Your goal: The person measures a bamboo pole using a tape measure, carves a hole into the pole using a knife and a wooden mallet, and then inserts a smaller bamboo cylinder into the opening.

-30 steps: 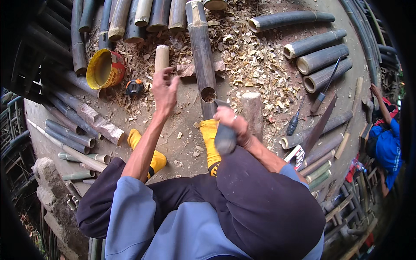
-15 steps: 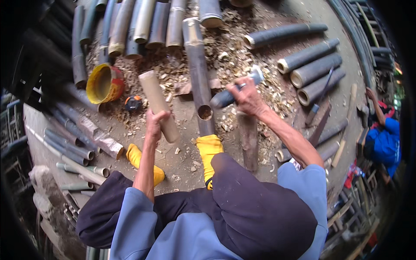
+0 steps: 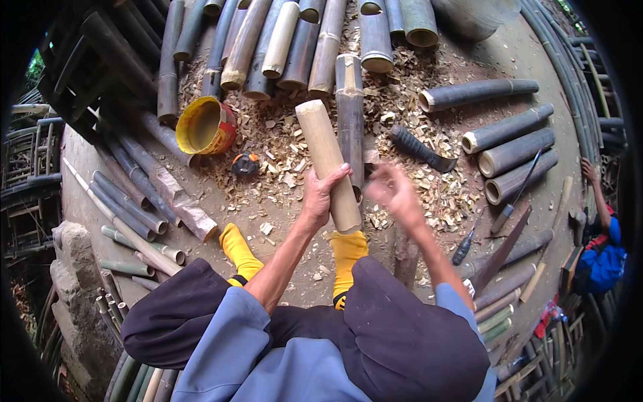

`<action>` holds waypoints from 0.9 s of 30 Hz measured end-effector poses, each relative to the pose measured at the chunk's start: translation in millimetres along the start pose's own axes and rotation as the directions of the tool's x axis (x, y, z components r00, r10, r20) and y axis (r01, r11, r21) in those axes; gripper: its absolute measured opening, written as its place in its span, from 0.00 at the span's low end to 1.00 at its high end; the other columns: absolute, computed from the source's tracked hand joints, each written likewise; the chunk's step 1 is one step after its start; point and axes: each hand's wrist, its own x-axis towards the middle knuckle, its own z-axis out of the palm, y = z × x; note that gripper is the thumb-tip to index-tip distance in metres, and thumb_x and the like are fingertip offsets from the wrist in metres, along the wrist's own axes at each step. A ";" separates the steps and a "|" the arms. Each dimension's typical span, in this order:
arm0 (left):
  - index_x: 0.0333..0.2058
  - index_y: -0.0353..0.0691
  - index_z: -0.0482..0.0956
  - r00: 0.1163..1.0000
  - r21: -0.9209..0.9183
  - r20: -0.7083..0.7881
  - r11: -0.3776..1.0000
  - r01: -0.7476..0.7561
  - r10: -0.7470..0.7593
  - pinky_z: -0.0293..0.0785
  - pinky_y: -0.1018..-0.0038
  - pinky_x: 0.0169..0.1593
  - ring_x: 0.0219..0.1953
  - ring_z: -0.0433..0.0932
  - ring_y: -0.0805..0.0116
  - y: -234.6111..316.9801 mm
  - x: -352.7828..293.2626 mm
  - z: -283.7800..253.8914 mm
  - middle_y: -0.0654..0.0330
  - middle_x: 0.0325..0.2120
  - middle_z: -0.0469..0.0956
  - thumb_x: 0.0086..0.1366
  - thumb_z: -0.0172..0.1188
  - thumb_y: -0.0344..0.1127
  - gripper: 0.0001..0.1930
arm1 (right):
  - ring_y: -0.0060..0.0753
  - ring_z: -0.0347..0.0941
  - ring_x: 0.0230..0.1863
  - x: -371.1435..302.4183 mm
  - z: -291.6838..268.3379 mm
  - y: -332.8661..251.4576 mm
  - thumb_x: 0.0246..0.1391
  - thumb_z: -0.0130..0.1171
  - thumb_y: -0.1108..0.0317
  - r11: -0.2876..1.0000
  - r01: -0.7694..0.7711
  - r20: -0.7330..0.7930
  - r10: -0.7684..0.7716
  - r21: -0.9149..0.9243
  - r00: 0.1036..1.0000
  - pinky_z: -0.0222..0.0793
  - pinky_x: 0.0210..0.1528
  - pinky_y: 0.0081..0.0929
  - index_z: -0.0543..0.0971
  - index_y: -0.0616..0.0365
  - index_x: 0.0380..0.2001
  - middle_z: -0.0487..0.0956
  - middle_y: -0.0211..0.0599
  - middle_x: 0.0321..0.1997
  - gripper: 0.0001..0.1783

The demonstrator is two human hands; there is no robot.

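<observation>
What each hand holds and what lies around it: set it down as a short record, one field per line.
Left hand: grips a pale wooden cylinder, tilted
Right hand: blurred, fingers loosely spread, no tool seen in it
Between the feet and the far row: dark bamboo tube, partly behind the cylinder
On the wood shavings: dark-handled tool with curved blade
Left side: red-and-yellow bucket, black-and-orange tape measure

Light is soft; the right grip (image 3: pixel 398 193) is blurred; lines bend toward black corners.
</observation>
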 end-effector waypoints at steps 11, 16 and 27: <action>0.41 0.36 0.69 0.948 -0.106 0.285 0.978 0.178 -0.141 0.79 0.68 0.30 0.24 0.78 0.67 33.5 36.8 22.4 0.59 0.27 0.75 0.50 0.62 0.31 0.19 | 0.31 0.77 0.27 -56.9 56.8 30.1 0.35 0.66 0.67 0.693 -0.322 0.374 0.082 0.645 0.924 0.74 0.35 0.29 0.71 0.69 0.37 0.77 0.41 0.30 0.25; 0.37 0.35 0.70 0.993 0.124 0.104 0.990 -0.060 0.047 0.77 0.72 0.27 0.21 0.77 0.69 33.8 43.9 27.1 0.59 0.24 0.74 0.49 0.63 0.32 0.16 | 0.32 0.77 0.28 -42.5 61.0 34.0 0.35 0.67 0.62 0.983 -0.093 0.065 0.084 0.160 0.994 0.71 0.33 0.28 0.72 0.67 0.37 0.79 0.39 0.29 0.27; 0.40 0.35 0.70 0.897 -0.275 0.429 0.930 0.244 -0.108 0.78 0.69 0.34 0.27 0.78 0.69 40.7 53.5 16.5 0.60 0.25 0.75 0.52 0.63 0.34 0.18 | 0.28 0.76 0.28 -46.6 54.4 24.0 0.34 0.69 0.62 0.786 -0.283 0.357 0.086 0.550 0.930 0.70 0.32 0.26 0.72 0.65 0.37 0.77 0.34 0.26 0.26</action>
